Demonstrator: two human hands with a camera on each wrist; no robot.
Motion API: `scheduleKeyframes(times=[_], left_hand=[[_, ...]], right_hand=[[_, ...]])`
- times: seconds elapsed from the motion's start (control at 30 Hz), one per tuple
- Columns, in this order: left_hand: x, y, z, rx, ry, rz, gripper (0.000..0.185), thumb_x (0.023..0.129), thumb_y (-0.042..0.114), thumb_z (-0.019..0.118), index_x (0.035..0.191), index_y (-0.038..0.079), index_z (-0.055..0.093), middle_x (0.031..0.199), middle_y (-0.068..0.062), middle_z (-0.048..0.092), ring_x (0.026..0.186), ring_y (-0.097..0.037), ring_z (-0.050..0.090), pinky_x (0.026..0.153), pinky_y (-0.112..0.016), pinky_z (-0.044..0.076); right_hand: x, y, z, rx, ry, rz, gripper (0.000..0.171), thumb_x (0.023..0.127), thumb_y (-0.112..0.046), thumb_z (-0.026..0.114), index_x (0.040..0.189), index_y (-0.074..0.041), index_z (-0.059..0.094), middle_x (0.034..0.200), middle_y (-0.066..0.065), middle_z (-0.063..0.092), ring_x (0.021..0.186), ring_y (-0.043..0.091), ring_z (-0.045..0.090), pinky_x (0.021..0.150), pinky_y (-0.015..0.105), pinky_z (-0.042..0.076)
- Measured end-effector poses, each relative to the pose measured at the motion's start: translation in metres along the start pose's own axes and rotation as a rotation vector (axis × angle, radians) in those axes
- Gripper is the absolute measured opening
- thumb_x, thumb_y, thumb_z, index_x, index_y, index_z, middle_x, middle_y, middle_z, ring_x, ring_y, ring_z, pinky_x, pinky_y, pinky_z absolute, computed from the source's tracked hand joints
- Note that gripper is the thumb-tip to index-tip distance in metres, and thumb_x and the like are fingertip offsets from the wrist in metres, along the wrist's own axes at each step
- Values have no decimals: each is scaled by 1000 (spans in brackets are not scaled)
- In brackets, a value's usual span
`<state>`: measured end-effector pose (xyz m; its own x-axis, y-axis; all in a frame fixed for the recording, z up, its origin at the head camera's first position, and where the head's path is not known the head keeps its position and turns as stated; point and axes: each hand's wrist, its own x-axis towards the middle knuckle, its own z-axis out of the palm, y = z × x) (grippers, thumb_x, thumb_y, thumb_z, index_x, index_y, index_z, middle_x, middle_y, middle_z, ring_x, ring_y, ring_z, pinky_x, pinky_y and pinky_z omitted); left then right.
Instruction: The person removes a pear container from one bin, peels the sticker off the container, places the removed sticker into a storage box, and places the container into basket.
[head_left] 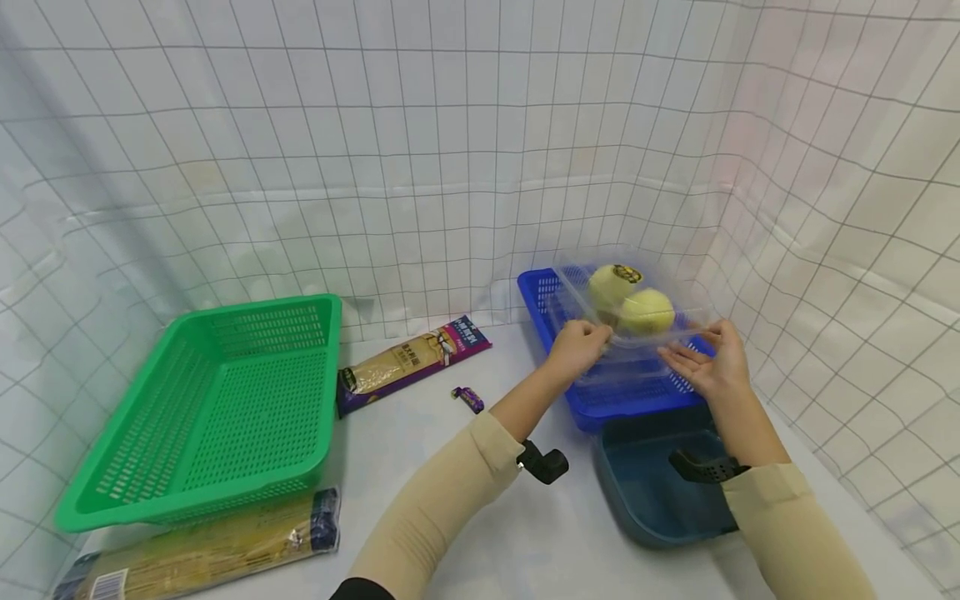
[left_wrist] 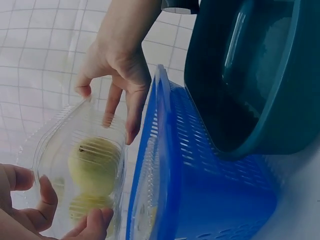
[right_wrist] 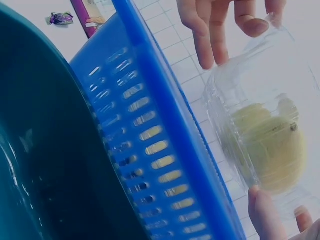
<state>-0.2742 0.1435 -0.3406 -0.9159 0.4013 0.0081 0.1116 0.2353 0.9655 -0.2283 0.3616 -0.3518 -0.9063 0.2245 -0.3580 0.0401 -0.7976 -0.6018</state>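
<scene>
A clear plastic box (head_left: 660, 279) with two pale yellow-green round fruits (head_left: 648, 312) in it is held over the blue basket (head_left: 530, 292), tilted in the wrist views. One fruit bears a dark label. My left hand (head_left: 579, 350) pinches the box's near left corner. At its near right corner, my right hand (head_left: 716, 364) grips the rim with the thumb, the other fingers stretched below the box. The right wrist view shows the plastic box (right_wrist: 225, 125) beside the basket's rim. More clear plastic shows inside the basket; what it belongs to I cannot tell.
A dark teal tub (head_left: 637, 508) stands in front of the blue basket. Left of centre lie a purple pasta packet (head_left: 405, 363) and a small purple-wrapped sweet (head_left: 470, 399). A green basket (head_left: 327, 400) stands at left, with a spaghetti packet (head_left: 225, 546) before it.
</scene>
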Motion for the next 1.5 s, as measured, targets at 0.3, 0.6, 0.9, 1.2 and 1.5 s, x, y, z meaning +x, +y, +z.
scheduleKeyframes(times=[0.3,0.6,0.9,1.2,1.5], left_hand=[[-1,4,-16,-151,189,-130,38,96,42,54,83,7,55,77,-2,54,64,-14,48,57,-28,40],[21,-14,-61,-495,148,-271,71,98,50,44,147,0,36,138,-26,46,123,-37,50,97,-40,45],[24,-18,-102,-501,-119,-240,80,94,65,42,146,5,40,139,-26,45,122,-37,51,105,-46,39],[9,-12,-124,-485,-240,-270,67,94,57,47,141,10,51,134,-23,44,107,-29,57,83,-33,47],[-22,-18,-140,-519,-237,-275,65,95,48,49,145,7,44,141,-26,42,112,-36,56,74,-29,54]], right_hand=[[-14,-9,-5,-19,-82,24,26,98,-21,49,117,-10,62,160,12,-2,145,31,15,97,47,46],[-28,-12,-8,-123,-166,70,35,100,-24,40,99,-5,69,156,27,6,105,44,61,87,49,51],[-37,-8,-10,-93,-299,131,35,99,-22,37,100,-1,65,100,27,62,92,48,65,78,54,53],[-39,-2,-8,-119,-368,146,40,100,-21,35,105,1,68,102,24,58,93,45,66,78,54,53],[-45,6,-1,-152,-370,207,40,100,-21,38,104,1,71,107,29,58,98,41,66,81,51,53]])
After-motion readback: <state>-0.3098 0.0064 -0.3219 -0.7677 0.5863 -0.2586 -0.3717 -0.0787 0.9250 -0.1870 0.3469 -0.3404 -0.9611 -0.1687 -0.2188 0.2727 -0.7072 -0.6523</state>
